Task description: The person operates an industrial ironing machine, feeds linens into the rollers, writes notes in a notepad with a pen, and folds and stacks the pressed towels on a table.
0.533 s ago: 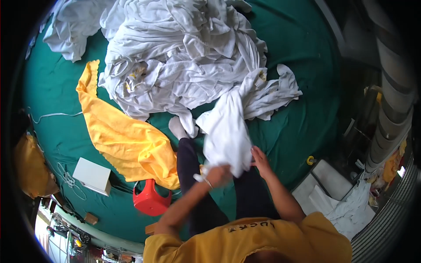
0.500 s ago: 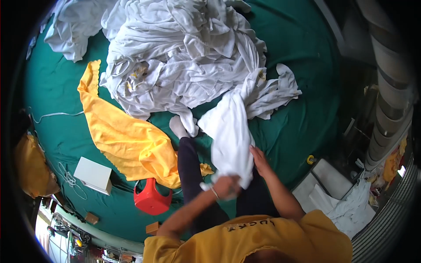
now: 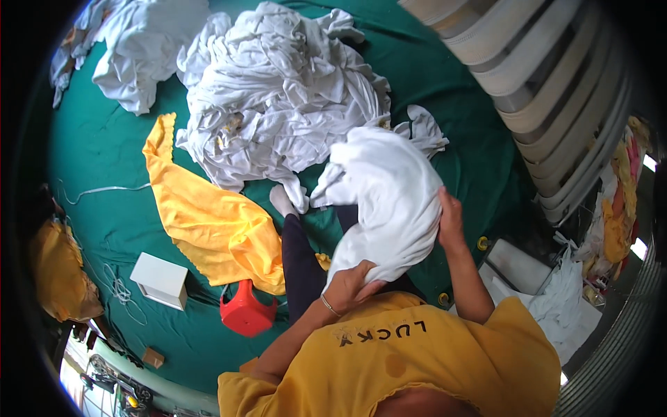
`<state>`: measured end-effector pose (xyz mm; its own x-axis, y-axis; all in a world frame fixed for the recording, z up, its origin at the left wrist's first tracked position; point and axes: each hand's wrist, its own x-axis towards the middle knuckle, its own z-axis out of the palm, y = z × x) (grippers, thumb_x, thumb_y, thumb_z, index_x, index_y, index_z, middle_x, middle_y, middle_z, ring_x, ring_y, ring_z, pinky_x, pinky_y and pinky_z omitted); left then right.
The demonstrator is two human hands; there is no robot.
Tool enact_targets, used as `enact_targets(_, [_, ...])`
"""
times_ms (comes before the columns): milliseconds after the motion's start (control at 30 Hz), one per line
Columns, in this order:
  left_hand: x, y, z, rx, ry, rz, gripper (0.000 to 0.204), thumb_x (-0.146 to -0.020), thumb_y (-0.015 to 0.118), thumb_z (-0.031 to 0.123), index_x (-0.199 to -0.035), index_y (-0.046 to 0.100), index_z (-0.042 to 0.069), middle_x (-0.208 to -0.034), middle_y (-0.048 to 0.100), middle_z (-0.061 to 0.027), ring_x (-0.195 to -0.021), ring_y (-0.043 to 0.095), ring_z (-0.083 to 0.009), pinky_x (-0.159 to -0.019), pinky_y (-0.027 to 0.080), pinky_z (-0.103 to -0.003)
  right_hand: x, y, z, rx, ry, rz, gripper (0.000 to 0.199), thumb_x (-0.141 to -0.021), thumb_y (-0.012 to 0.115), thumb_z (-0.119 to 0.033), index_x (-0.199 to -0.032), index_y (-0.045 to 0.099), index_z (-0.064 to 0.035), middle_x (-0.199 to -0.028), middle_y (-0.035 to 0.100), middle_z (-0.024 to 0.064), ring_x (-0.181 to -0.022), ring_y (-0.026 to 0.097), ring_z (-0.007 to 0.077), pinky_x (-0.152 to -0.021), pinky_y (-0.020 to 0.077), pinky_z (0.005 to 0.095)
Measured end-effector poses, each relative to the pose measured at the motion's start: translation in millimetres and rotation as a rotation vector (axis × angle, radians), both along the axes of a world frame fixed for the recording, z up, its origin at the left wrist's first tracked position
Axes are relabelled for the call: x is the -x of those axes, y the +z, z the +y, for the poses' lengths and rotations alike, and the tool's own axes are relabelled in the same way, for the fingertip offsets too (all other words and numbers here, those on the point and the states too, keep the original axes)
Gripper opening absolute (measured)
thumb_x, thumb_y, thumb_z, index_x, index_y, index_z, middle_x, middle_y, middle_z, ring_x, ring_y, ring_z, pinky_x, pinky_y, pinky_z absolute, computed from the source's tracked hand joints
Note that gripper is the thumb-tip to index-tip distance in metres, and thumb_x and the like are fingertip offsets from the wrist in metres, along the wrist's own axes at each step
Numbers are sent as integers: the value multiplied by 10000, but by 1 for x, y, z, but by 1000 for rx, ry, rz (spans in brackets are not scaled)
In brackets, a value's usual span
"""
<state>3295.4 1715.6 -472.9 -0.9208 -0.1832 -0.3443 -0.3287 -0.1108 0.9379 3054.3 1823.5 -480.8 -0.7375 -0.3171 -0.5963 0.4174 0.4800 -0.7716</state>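
Note:
A bunched white cloth (image 3: pixel 392 201) is spread between my hands above my lap. My left hand (image 3: pixel 353 286), with a bracelet at its wrist, is closed on the cloth's near edge close to my body. On the far right side of it, my right hand (image 3: pixel 450 214) grips the cloth's edge, its fingertips partly hidden by the fabric. Beyond lies a large heap of white cloths (image 3: pixel 278 90) with yellow-brown stains on its near left side. A yellow cloth (image 3: pixel 215 219) with a scalloped edge stretches out beside my left leg.
A green sheet (image 3: pixel 97 236) covers the floor. To the left are a red plastic stool (image 3: pixel 246 313), a white box (image 3: pixel 160 278) and a thin cord (image 3: pixel 118 292). Another white pile (image 3: pixel 142 62) lies far left. A ribbed pale structure (image 3: pixel 535 90) stands at right, near more cloths (image 3: pixel 563 299).
The white cloth has been lifted, spread wider and pulled away from the heap. My right hand has moved up and right. The view has turned a little.

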Motion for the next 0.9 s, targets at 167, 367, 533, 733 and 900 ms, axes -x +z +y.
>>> enact_targets(167, [3,54,-60,-441,130,-16,437,-763,638,100,-1156,469,14,-1003,575,-108,-853,574,-131,-709,459,-259,20,54,-22,61,-16,79,260,-879,493,-248,-875,577,-2,-727,571,27,-677,502,72,-616,395,209])
enact_targets(367, [61,137,-141,-169,287,186,238,-842,553,168,-974,572,-29,-833,609,-63,-747,545,-103,-671,437,-235,-53,116,-91,315,625,524,555,-767,626,-263,-1224,398,-46,-1189,470,111,-1009,507,208,-829,414,315])
enact_targets(533, [65,219,-188,688,-97,300,250,-719,623,124,-947,589,28,-780,602,-117,-655,591,-253,-589,457,-327,-69,118,-135,572,321,421,219,-798,565,-130,-993,539,-35,-819,567,47,-745,543,144,-659,430,257])
enact_targets(733, [1,193,-242,1385,304,221,443,-596,590,-18,-1016,540,114,-913,546,-78,-816,556,-300,-632,459,-376,-56,211,-135,624,341,749,83,-774,604,-70,-829,567,-21,-624,475,-26,-582,396,16,-495,312,181])
enact_targets(900, [-60,130,-269,1418,536,127,245,-608,621,16,-836,592,102,-825,570,-60,-786,562,-281,-607,460,-352,-48,242,-119,718,36,862,113,-773,595,-65,-874,594,-15,-687,531,-21,-642,448,38,-574,363,196])
